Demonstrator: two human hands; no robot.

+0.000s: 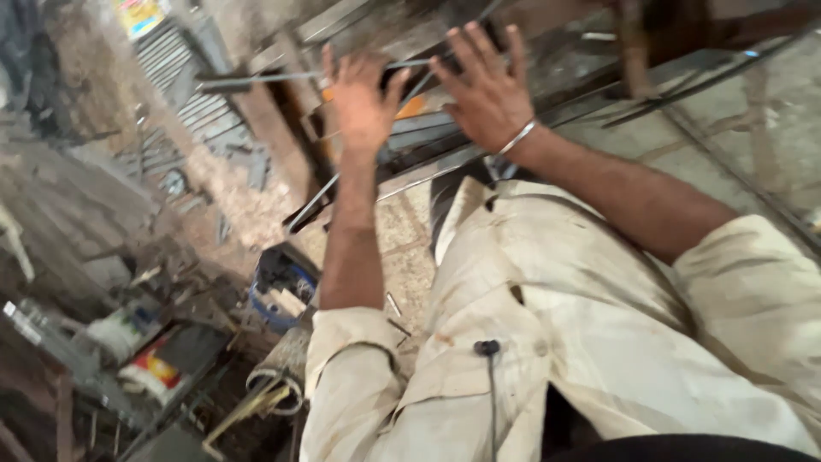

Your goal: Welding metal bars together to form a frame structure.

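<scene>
My left hand (363, 98) reaches forward, its back toward me, and lies against a thin metal rod (265, 77) that runs across a dark metal frame (428, 137). Motion blur hides whether its fingers close around the rod. My right hand (487, 85), with a silver bangle (518, 137) at the wrist, is spread flat with fingers apart over the same frame, just right of the left hand, holding nothing. Both arms come out of a pale, stained shirt (581, 325) that fills the lower right.
Corrugated metal sheets (184, 85) and scrap lie at the upper left. A blue bucket (278, 287) stands on the floor below my left forearm. Cans and clutter (145, 359) sit at the lower left. Long steel bars (701, 85) cross the upper right.
</scene>
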